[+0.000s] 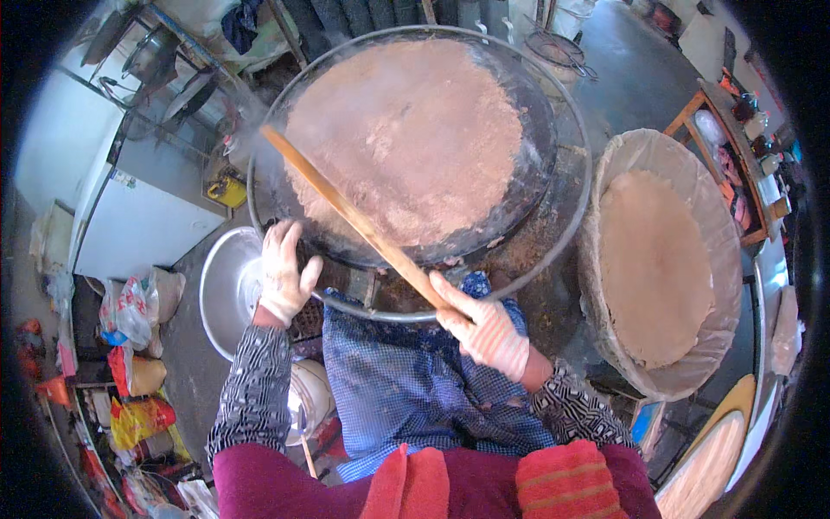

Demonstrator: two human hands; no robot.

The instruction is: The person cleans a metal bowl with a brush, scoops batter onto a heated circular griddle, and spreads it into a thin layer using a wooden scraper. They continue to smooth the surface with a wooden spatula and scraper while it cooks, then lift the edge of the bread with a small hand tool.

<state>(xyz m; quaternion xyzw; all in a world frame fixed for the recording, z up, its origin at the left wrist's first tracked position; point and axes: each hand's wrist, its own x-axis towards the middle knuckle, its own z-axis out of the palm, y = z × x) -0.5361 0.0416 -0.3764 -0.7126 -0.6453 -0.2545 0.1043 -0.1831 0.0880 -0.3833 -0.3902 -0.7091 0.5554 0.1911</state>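
Observation:
My right hand (pixel 483 327), in a white glove with orange stripes, grips the near end of a long wooden stick (pixel 356 220). The stick slants up and left over a large round dark griddle (pixel 532 162). A brown, rough-surfaced mixture (pixel 402 130) covers most of that griddle, with haze like steam above it. My left hand (pixel 285 269), also gloved, has its fingers spread and holds nothing. It is at the left front of the metal ring (pixel 557 259) around the griddle; whether it touches the ring I cannot tell.
At right stands a wide basin lined with clear plastic (pixel 720 311), holding smooth brown paste (pixel 655 266). A metal bowl (pixel 224 285) sits below my left hand. Farther left are a white cabinet (pixel 142 227) and plastic bags (pixel 136 311). Wooden boards (pixel 707 460) lean at lower right.

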